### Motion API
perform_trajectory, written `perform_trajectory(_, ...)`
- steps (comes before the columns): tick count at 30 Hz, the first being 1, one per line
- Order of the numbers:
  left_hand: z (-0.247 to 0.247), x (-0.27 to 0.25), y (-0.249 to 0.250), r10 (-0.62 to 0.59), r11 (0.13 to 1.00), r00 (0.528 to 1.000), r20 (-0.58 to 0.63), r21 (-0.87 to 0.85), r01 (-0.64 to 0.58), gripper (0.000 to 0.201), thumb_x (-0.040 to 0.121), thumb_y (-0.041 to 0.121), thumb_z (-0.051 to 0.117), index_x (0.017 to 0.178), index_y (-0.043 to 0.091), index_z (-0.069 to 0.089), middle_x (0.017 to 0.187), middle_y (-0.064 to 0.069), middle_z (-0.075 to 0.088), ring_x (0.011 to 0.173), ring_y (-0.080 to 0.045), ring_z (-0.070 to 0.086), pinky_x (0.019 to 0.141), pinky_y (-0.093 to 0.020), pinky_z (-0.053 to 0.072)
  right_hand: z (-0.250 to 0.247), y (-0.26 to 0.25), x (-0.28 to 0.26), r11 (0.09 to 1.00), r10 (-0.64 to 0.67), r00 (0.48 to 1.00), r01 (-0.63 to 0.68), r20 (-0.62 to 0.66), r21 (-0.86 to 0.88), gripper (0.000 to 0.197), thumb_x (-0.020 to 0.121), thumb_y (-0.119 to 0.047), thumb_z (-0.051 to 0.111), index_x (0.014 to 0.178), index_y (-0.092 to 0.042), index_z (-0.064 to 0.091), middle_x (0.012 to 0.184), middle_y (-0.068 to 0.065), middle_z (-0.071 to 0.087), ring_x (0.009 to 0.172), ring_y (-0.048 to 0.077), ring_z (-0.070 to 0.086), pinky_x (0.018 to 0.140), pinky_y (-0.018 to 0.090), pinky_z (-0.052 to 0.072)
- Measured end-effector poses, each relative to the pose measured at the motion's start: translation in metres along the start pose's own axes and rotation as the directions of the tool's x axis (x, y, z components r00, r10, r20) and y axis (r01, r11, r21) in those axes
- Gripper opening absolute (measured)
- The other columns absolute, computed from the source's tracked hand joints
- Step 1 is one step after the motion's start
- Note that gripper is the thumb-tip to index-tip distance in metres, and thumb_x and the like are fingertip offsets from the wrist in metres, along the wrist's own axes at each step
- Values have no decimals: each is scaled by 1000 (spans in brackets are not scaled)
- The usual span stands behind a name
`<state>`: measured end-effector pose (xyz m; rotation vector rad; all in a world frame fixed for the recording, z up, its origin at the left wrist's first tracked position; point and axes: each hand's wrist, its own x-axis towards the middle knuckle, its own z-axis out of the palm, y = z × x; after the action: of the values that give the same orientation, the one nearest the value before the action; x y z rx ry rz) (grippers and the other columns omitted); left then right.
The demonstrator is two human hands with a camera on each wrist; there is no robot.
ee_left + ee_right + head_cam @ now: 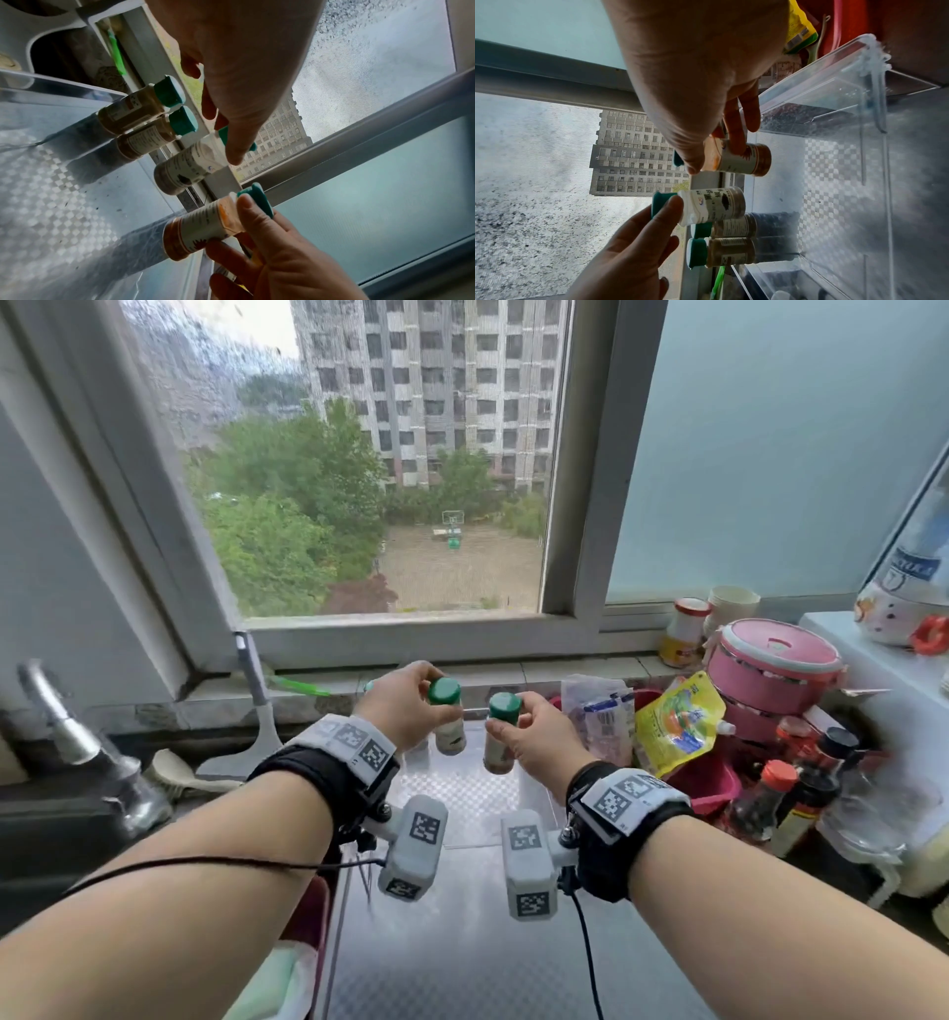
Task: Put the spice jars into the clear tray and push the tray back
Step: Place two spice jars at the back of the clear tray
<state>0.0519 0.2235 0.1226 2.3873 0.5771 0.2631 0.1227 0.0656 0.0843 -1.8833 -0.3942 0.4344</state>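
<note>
Nearest me, my two forearms reach forward over the metal tabletop (462,968), a camera strapped to each wrist. My left hand (405,706) pinches a green-capped jar (448,719) just below its cap, thumb and fingers curled round the neck; this is the one with the pale label and dark spice. My right hand (534,737) pinches a second jar (500,734), orange-labelled, the same way. I hold both upright, side by side but apart, over the clear tray (875,85); the head view does not tell me whether either base touches its floor. In the left wrist view two more jars (144,119) already stand together in the tray's far left corner. Right of the tray lie a yellow pouch (678,721), sauce bottles (780,793) and a pink pot (770,670). Beyond everything is the window (369,469).
</note>
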Motion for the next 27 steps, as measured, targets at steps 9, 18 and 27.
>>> perform_trajectory(9, 15, 25, -12, 97, 902, 995, 1, 422, -89, 50, 73, 62, 62, 115, 35, 59, 124, 4, 57, 119, -23, 46, 107, -45, 29, 12, 9, 20, 997, 45, 999, -45, -8, -62, 33, 85, -27, 69, 114, -18, 58, 99, -1, 65, 102, 23, 62, 95, 42, 52)
perform_trajectory(18, 30, 25, -29, 98, 869, 993, 68, 480, -118, 49, 71, 64, 63, 113, 39, 61, 144, 2, 38, 140, -28, 21, 116, -51, 6, 22, 17, 19, 993, 83, 996, -84, -10, -86, 39, 85, -26, 67, 122, -18, 57, 115, 7, 68, 107, 25, 63, 96, 42, 52)
perform_trajectory(27, 30, 24, -34, 121, 886, 989, 83, 440, -145, 54, 69, 63, 65, 117, 40, 58, 146, 3, 38, 141, -28, 21, 117, -52, 11, 18, 19, 9, 994, 95, 995, -96, -23, -43, 41, 85, -24, 68, 124, -19, 55, 110, 5, 63, 101, 22, 61, 84, 32, 52)
